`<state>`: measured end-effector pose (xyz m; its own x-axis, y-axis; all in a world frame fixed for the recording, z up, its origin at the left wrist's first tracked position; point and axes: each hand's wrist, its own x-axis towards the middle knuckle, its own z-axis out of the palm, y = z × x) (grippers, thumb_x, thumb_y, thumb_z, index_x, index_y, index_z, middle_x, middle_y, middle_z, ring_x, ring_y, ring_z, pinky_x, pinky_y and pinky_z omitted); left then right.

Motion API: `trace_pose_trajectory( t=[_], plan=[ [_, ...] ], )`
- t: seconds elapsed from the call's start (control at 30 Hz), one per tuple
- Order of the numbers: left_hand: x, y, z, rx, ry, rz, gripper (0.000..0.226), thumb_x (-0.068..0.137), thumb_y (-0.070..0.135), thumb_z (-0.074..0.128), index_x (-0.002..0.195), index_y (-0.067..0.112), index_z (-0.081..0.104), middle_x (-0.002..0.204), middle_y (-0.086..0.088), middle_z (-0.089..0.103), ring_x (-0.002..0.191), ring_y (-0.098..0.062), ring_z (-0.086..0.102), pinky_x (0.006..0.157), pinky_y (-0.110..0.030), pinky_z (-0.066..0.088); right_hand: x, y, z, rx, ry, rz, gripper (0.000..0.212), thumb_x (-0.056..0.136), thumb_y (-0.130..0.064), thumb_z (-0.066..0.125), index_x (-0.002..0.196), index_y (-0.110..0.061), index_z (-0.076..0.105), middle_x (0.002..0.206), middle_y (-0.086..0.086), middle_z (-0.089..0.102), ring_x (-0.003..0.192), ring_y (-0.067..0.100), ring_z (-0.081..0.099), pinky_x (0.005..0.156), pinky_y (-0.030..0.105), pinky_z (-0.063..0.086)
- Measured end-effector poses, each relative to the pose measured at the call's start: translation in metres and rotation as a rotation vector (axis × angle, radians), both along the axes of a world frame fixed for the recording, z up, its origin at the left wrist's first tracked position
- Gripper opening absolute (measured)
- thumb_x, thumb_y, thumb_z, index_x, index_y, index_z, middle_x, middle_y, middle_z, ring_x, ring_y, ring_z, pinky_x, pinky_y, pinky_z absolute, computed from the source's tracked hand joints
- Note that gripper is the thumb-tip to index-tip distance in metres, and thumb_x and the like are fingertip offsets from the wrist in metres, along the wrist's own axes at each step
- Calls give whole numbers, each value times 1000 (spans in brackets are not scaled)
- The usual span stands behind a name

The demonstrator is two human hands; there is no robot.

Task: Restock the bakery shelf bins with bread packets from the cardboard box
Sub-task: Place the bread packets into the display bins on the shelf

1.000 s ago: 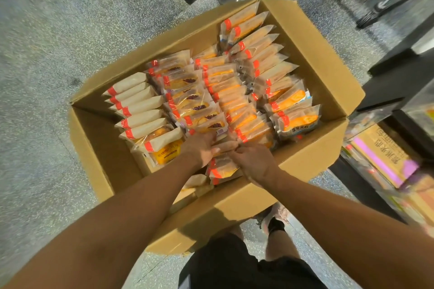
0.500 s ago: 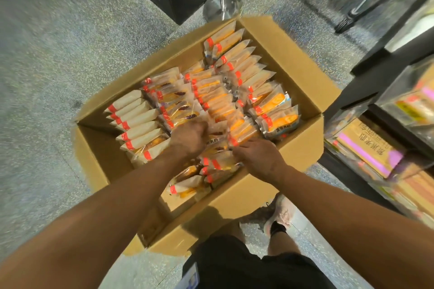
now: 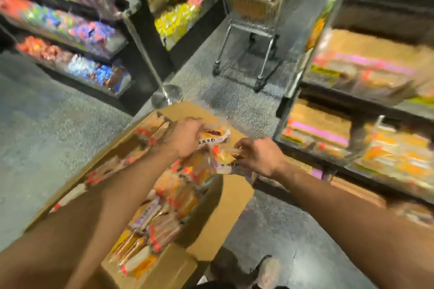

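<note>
Both hands have come up out of the cardboard box (image 3: 225,197), each now carrying bread: half a second ago they were still down among the rows, and the view was straight down into the box. Now the left hand (image 3: 184,137) has its fingers curled round a packet with a dark filling (image 3: 214,134), and the right hand (image 3: 259,157) pinches a yellow packet (image 3: 224,159) just beside it, the two packets nearly touching above the box's far right corner. The head has lifted too, so the bakery shelf bins (image 3: 385,159) on the right are in view, already holding orange and yellow packets, though blur hides how full they are. The box at near left is still packed with rows of red-tabbed packets (image 3: 164,206). So the pick looks done, and the carry to the bins on the right is probably next; most of the restocking seems still ahead.
</note>
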<state>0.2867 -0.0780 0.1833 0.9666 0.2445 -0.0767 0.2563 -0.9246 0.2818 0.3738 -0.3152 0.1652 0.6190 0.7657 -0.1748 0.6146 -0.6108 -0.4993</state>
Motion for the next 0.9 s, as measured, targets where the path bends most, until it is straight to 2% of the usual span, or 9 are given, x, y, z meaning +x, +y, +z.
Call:
trace_pose_trajectory(
  t=[0.07, 0.17, 0.23, 0.47, 0.63, 0.8, 0.9],
  plan=[
    [39, -34, 26, 12, -47, -58, 19, 78, 9, 56, 95, 18, 59, 95, -11, 66, 95, -35, 63, 81, -41, 50, 27, -37, 23, 7, -35, -36, 35, 77, -38, 75, 110, -32, 65, 98, -2, 75, 95, 24, 69, 77, 36, 54],
    [93, -83, 59, 16, -135, -141, 31, 79, 6, 58, 108, 16, 64, 104, -11, 69, 101, -35, 63, 85, -44, 50, 65, -91, 56, 4, -91, -95, 36, 78, -41, 74, 113, -33, 66, 105, -4, 74, 100, 23, 67, 77, 32, 51],
    [124, -114, 79, 29, -184, -163, 32, 82, 8, 58, 111, 20, 63, 107, -8, 69, 103, -34, 62, 85, -44, 51, 88, -123, 76, -1, -137, -145, 35, 81, -40, 73, 114, -33, 66, 107, -3, 73, 102, 24, 66, 76, 32, 49],
    [231, -184, 127, 42, -347, -275, 33, 85, 10, 57, 116, 22, 63, 109, -7, 67, 105, -33, 62, 88, -46, 50, 165, -199, 121, -2, -376, -437, 39, 81, -38, 70, 120, -36, 62, 110, 0, 73, 105, 28, 65, 80, 39, 53],
    [311, -209, 135, 34, -457, -310, 31, 91, 15, 60, 121, 20, 61, 114, -4, 66, 110, -30, 59, 91, -47, 49, 221, -225, 136, 79, -518, -652, 33, 84, -29, 67, 117, -31, 65, 104, 0, 73, 95, 26, 66, 74, 36, 54],
    [386, -222, 127, 99, -546, -340, 27, 92, 15, 60, 116, 25, 63, 105, 1, 68, 100, -26, 58, 81, -43, 49, 280, -228, 143, 35, -672, -844, 23, 88, -22, 63, 111, -26, 65, 94, 3, 69, 94, 28, 58, 68, 38, 50],
    [419, -230, 116, 190, -566, -321, 25, 89, 15, 64, 109, 29, 66, 101, 4, 71, 98, -27, 53, 77, -41, 41, 312, -223, 139, 20, -665, -938, 21, 90, -18, 60, 108, -27, 64, 93, -1, 66, 97, 24, 54, 68, 39, 52]
  ],
)
